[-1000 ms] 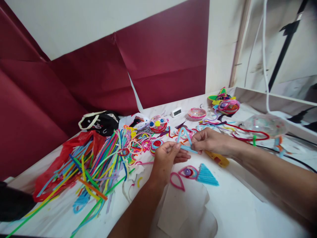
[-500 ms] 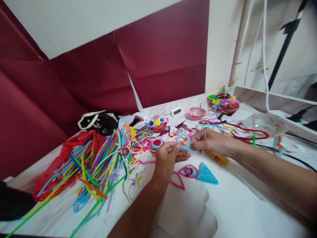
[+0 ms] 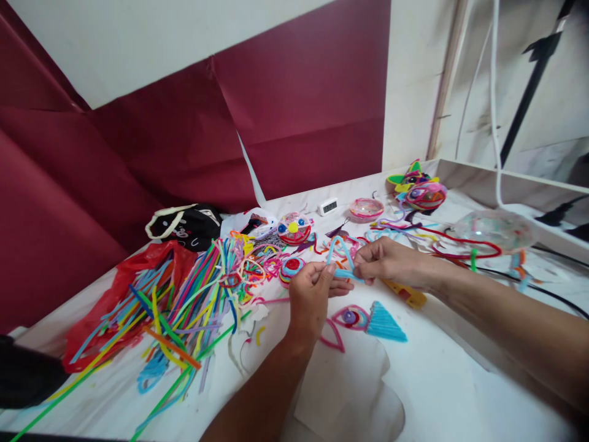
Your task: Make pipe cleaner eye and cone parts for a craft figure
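Note:
Between my hands is a light blue pipe cleaner (image 3: pixel 339 244) bent into a triangle, with strands lying along its bottom side. My left hand (image 3: pixel 313 288) pinches its left corner between thumb and fingers. At the right corner, the thumb and fingertips of my right hand (image 3: pixel 380 261) close on it. Below them on the table lie a filled blue pipe-cleaner triangle (image 3: pixel 386 322), an eye shape with a purple bead (image 3: pixel 350 317) and a pink leaf-shaped loop (image 3: pixel 333 336). A yellow tool (image 3: pixel 407 293), partly hidden, rests under my right forearm.
Many loose pipe cleaners (image 3: pixel 197 294) spread on the left, some in a red plastic bag (image 3: pixel 177 261). Behind stand a black bag (image 3: pixel 196 227), a decorated round face (image 3: pixel 294 228), a small digital clock (image 3: pixel 327 207) and a clear bowl (image 3: pixel 366 209). A white cable (image 3: pixel 494 110) hangs at right.
My hands stay almost in place, both still pinching the blue pipe cleaner. Its bottom strands have shifted slightly at the fingers; the view has moved a little.

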Available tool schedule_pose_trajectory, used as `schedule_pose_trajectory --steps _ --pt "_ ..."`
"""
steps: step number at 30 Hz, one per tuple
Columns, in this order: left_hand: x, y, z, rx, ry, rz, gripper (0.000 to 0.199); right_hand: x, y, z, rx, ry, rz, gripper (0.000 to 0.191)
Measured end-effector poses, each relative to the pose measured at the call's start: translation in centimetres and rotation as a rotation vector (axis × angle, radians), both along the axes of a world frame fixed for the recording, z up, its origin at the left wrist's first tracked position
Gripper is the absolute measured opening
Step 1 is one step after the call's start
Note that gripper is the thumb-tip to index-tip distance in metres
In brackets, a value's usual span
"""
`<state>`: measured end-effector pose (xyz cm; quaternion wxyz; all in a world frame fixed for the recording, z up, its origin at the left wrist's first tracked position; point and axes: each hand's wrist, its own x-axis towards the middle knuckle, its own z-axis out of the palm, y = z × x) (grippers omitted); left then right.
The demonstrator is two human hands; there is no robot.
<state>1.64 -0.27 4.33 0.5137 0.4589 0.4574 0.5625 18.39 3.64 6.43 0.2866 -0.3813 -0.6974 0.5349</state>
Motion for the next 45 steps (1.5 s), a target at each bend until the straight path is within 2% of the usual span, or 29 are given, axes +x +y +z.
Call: schedule_pose_trajectory --steps 5,12,17,27,34,45 --pt "0.0 0.1 0.0 0.015 0.015 0.028 0.017 0.0 0.2 -0.2 0.022 -0.01 -0.001 0.01" --pt "-0.1 0.2 -0.1 0.035 0.034 0.045 0.018 0.1 0.2 -0.5 0.126 -0.09 0.024 0.015" --pt "-0.2 0.2 -0.2 0.04 0.025 0.033 0.021 -0.1 0.0 -0.3 0.152 -0.068 0.022 0.014" --pt "-0.8 0.5 0.4 0.012 -0.051 -0.153 0.03 0.4 0.1 0.6 -0.008 -0.007 -0.032 0.008" --pt "-1.1 0.6 0.5 0.014 -0.076 -0.153 0.031 0.6 0.1 0.9 -0.053 0.009 -0.05 0.018" --pt "-0.9 0.4 0.9 0.21 -0.024 -0.045 0.028 0.7 0.1 1.3 -0.188 0.094 -0.05 0.009"
